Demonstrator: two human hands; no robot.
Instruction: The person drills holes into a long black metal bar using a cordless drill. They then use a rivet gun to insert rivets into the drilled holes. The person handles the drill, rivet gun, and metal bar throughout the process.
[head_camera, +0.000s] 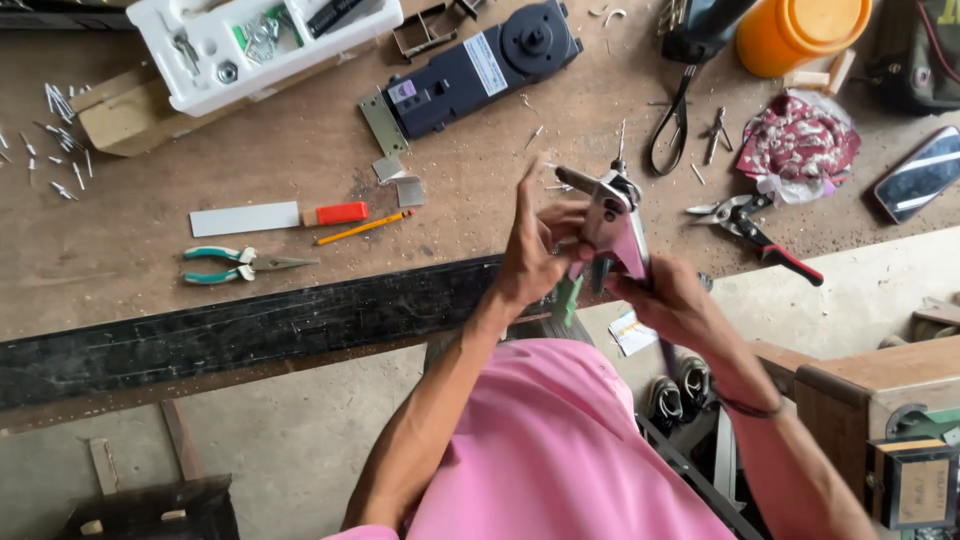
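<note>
My left hand (530, 255) pinches front of hand riveter (608, 222), index finger raised. My right hand (672, 300) wraps its handles from below. Tin snips (755, 232) lie right of my fingers.

Both arms bent, reaching forward, hands close together. Left hand (535, 255) raised, one finger pointing up, other fingers curled in a grip. Right hand (672, 300) lower, fingers wrapped tight in a grip. Thin band on right wrist.
</note>
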